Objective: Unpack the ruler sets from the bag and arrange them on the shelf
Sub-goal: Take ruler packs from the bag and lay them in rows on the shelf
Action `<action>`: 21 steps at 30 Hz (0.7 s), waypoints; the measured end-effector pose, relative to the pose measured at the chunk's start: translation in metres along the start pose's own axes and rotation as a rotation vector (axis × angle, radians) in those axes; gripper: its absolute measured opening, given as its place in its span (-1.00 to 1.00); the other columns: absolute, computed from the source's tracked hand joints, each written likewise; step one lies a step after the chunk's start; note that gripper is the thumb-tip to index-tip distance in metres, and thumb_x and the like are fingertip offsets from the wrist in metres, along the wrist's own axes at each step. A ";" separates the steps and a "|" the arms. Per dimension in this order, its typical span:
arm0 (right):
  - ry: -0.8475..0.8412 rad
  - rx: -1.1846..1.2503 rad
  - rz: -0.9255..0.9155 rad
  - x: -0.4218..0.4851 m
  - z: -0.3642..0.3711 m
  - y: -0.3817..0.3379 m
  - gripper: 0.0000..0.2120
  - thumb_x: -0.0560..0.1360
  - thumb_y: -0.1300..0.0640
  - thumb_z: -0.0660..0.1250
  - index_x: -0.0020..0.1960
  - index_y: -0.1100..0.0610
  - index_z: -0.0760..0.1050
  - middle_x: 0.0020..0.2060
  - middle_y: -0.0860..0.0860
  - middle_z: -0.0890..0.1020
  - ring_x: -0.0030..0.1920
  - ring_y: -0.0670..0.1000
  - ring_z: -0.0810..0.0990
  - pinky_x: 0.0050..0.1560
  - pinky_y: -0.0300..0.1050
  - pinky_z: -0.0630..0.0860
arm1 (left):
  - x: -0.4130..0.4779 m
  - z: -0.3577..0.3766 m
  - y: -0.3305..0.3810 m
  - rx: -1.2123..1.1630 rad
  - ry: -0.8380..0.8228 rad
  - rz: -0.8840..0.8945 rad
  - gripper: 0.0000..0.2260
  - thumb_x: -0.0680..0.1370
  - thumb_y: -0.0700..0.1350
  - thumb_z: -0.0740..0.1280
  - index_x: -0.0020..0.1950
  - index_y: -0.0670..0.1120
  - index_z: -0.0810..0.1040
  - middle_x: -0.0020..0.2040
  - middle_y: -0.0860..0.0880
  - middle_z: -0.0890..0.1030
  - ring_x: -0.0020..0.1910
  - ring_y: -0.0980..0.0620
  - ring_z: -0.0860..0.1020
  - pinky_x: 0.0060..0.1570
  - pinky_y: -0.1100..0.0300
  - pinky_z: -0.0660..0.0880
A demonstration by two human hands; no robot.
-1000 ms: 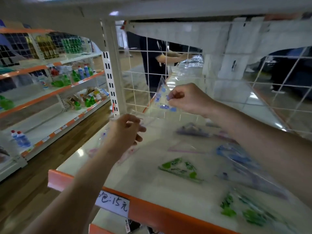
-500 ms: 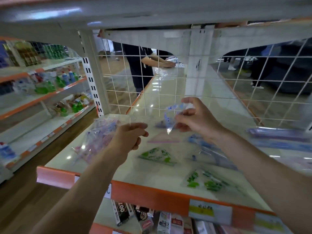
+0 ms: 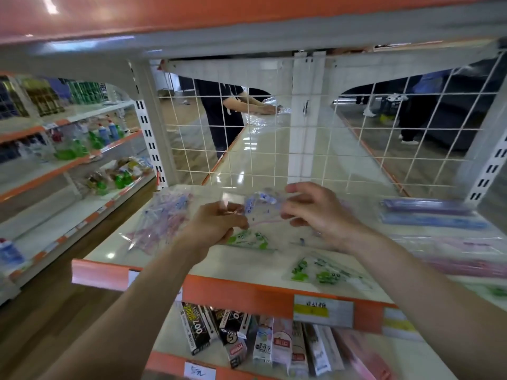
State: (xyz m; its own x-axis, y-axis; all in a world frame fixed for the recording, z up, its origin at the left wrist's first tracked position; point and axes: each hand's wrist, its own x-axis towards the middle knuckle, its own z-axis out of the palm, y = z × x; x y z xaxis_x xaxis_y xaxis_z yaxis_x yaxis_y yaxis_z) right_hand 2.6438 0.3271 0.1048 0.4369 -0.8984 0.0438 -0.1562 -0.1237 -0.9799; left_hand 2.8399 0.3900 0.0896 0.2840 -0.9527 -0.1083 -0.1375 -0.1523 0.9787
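Left hand point(image 3: 216, 224) has closed in beside right hand point(image 3: 315, 218); both pinch the blue ruler set point(image 3: 262, 205) above the shelf point(image 3: 233, 290) (bag point(image 3: 162, 220) lies left). Best laid flat beside the green sets point(image 3: 249, 239), edges aligned.

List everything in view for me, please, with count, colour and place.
Blue set: one, clear with blue print, between the hands.
Green sets: two, shelf front.
Bag: one, clear, blue and pink contents, shelf left.
Long packs: several, purple, blue, pink, shelf right.
Shelf: one, cream, orange edge.
Grid: one, white, behind shelf.
Boxes: many, mixed, lower shelf.
Left hand: pinches blue set's left side.
Right hand: pinches its right side.
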 end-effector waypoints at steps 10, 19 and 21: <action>-0.141 -1.087 -0.442 -0.019 0.029 0.003 -0.68 0.56 0.06 0.28 0.31 -0.04 0.48 0.18 -0.06 0.60 0.04 -0.05 0.59 0.11 -0.07 0.51 | -0.006 -0.014 -0.008 0.141 -0.018 -0.037 -0.92 0.52 -0.22 0.33 -0.03 -0.17 0.60 -0.28 -0.07 0.63 -0.50 0.11 0.30 -0.52 0.30 0.24; -0.343 -0.860 -0.234 -0.028 0.040 0.014 -0.70 0.54 -0.13 0.27 0.22 -0.10 0.55 0.12 -0.15 0.63 0.05 -0.16 0.60 0.13 -0.08 0.54 | -0.004 -0.028 -0.019 0.159 0.204 0.042 -0.91 0.56 -0.14 0.31 -0.06 -0.09 0.60 -0.31 -0.01 0.64 -0.46 0.07 0.30 -0.47 0.24 0.25; -0.353 -0.912 -0.241 -0.027 0.041 0.015 -0.69 0.54 -0.18 0.23 0.22 -0.11 0.55 0.10 -0.15 0.64 0.04 -0.13 0.60 0.12 -0.05 0.54 | -0.004 -0.026 -0.020 0.138 0.204 0.061 -0.91 0.56 -0.15 0.30 -0.07 -0.09 0.60 -0.30 -0.02 0.64 -0.46 0.07 0.30 -0.47 0.24 0.26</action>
State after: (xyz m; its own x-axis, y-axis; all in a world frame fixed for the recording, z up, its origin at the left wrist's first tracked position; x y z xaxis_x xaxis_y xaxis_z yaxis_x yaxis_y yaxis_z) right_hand 2.6655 0.3668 0.0811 0.7608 -0.6487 0.0164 -0.5826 -0.6940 -0.4231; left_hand 2.8667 0.4035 0.0754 0.4548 -0.8906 0.0017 -0.2846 -0.1436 0.9478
